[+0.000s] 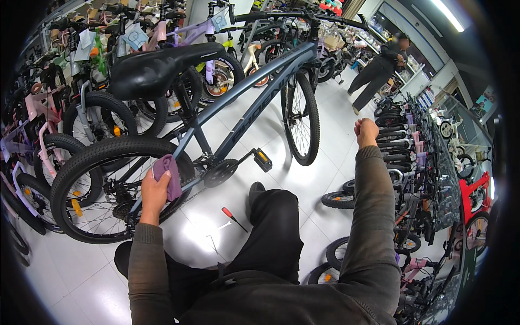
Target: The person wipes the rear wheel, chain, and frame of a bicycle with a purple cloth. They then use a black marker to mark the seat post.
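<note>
A grey-blue mountain bike [246,86] stands in front of me, its rear wheel at the left and its front wheel farther off. My left hand [155,196] is closed around a purple cloth [172,176], next to the rear wheel [81,154] and the bike's rear frame tubes. The black saddle [162,67] is above and beyond that hand. My right hand [366,132] is stretched forward to the right, away from the bike. Its fingers are curled in, and nothing shows in them. The crank's pedal [262,160] points toward the right.
On the tiled floor by my leg lie a red-handled screwdriver [228,213], a small wrench [220,227] and a hex key [212,244]. Rows of bikes crowd the left and back. More bikes [401,141] line the right. A person [382,67] in dark clothes stands at the far right.
</note>
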A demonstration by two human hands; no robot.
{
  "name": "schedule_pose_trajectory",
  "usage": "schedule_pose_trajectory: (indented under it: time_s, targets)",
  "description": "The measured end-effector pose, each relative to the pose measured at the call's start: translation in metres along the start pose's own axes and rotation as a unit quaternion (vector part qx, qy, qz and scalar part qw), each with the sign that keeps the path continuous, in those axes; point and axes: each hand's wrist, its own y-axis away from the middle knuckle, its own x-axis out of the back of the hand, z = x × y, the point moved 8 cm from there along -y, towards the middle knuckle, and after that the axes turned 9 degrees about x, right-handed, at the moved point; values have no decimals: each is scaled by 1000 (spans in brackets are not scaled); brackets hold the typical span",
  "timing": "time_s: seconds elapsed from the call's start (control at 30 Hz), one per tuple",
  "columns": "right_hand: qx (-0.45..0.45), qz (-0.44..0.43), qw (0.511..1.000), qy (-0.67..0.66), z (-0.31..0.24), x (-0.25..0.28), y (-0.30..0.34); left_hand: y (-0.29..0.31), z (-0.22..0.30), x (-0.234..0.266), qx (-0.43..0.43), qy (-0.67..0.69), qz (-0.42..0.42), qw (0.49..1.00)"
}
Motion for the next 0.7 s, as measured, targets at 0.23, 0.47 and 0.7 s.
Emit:
schedule_pose_trajectory:
  time_s: [0.23,0.47,0.7]
  targets:
    - [10,-5,1000,15,-2,-1,1,-4,-5,-1,-7,6,-11,1000]
    - [14,4,1000,20,-13,-2,3,-4,-7,-1,-12,5,-9,1000]
    - [43,12,999,-1,-35,1,-13,-2,-3,0,-17,-16,-6,1000]
